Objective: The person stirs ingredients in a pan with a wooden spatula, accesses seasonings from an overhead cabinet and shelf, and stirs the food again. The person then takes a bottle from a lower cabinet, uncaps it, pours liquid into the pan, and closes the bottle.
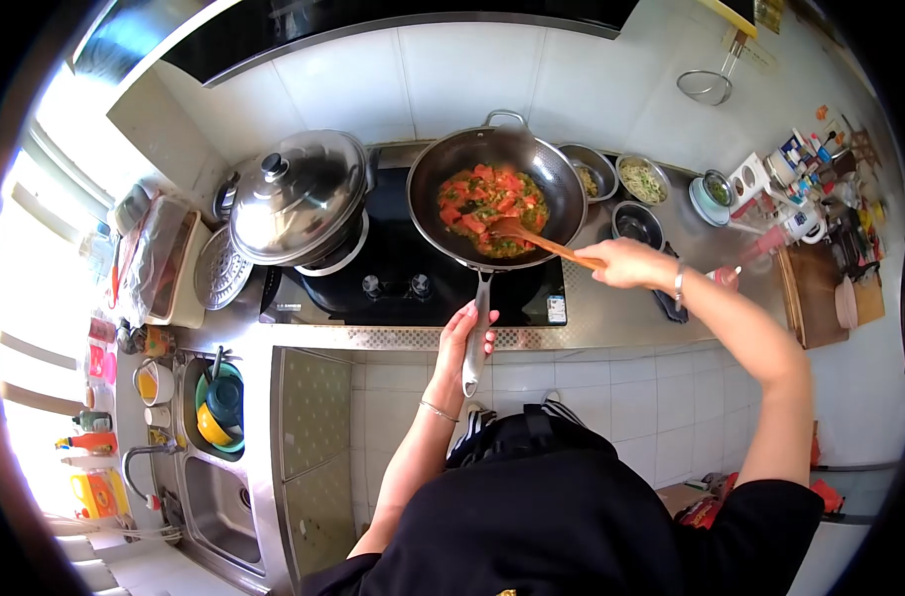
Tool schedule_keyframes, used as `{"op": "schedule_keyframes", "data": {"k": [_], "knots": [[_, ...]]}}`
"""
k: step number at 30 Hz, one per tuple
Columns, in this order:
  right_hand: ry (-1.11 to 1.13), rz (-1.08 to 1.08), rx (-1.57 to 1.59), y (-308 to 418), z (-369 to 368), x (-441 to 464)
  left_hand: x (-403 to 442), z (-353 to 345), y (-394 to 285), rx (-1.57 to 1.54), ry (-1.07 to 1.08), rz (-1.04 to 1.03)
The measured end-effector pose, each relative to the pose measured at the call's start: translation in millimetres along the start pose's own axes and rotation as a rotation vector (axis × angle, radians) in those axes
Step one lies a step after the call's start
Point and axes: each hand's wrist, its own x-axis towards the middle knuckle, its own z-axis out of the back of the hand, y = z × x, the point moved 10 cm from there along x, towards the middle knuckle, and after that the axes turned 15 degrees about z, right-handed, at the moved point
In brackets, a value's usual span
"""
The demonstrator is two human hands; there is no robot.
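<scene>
A deep wok (428, 189) sits on the right side of the black gas stove (373, 288). Chopped red tomato pieces mixed with green bits (482, 199) lie in its bottom. My left hand (456, 343) is wrapped around the wok's metal handle (477, 343), below the stove's front edge. In my right hand (631, 266) is a wooden spatula (547, 244), gripped by the end of its handle. The blade of the spatula rests in the tomato mix, toward the right of the wok. A little steam blurs the wok's far rim.
Left of the wok stands a large lidded steel pot (299, 199). Small bowls, one with pale shreds (643, 181) and one dark bowl (636, 223), stand right of it. A sink (219, 507) and stacked bowls (219, 407) are at lower left. A strainer (706, 87) hangs on the wall.
</scene>
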Motion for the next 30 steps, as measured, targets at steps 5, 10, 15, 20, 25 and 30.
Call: {"op": "schedule_keyframes", "data": {"k": [5, 10, 15, 20, 25, 30], "knots": [[-0.048, 0.075, 0.041, 2.7, 24.2, -23.0, 0.0, 0.6, 1.3, 0.011, -0.028, 0.009], [0.103, 0.049, -0.009, 0.0, 20.4, -44.1, 2.3, 1.5, 1.6, -0.034, 0.023, 0.018], [0.089, -0.046, 0.255, -0.4, -13.9, -15.3, -3.1, 3.8, 3.9, -0.025, -0.009, 0.021], [-0.088, -0.019, 1.01, -21.9, -55.4, -1.7, 2.4, -15.0, 25.3, -0.406, 0.408, 0.123], [-0.097, -0.045, 1.233, -21.0, -79.5, -11.2, 19.7, 1.5, 89.4, -0.576, 0.195, 0.235], [-0.607, 0.092, 1.408, -51.1, -78.5, -41.3, 24.7, -41.6, 133.5, -0.502, 0.122, 0.319]]}}
